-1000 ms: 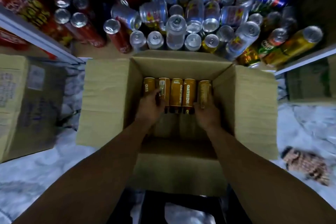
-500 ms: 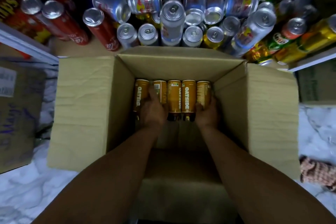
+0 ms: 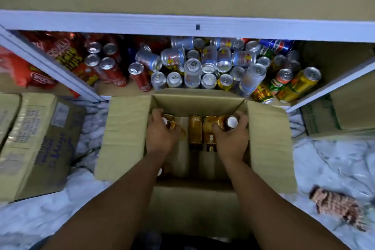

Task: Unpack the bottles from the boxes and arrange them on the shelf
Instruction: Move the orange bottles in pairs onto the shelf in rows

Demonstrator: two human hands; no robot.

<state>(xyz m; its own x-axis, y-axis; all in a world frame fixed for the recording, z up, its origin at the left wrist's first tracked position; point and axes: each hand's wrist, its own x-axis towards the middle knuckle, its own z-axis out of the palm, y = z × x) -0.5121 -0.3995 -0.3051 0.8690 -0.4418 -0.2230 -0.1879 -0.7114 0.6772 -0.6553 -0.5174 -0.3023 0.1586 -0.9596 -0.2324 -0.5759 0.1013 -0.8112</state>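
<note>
Unpacking is under way: the left hand [image 3: 160, 133] grips a golden bottle [image 3: 171, 123] in the far left corner of the open box [image 3: 125, 138], the right hand [image 3: 231, 141] a white-capped bottle [image 3: 228, 122] in its far right corner, so next both probably need lifting clear onto the crowded shelf [image 3: 121, 90].

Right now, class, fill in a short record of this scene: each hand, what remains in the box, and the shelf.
left hand: grips a golden bottle inside the open box
right hand: grips a white-capped bottle, cap facing up
remaining: two bottles lying between the hands
shelf: crowded with cans, some upright, some toppled
</note>
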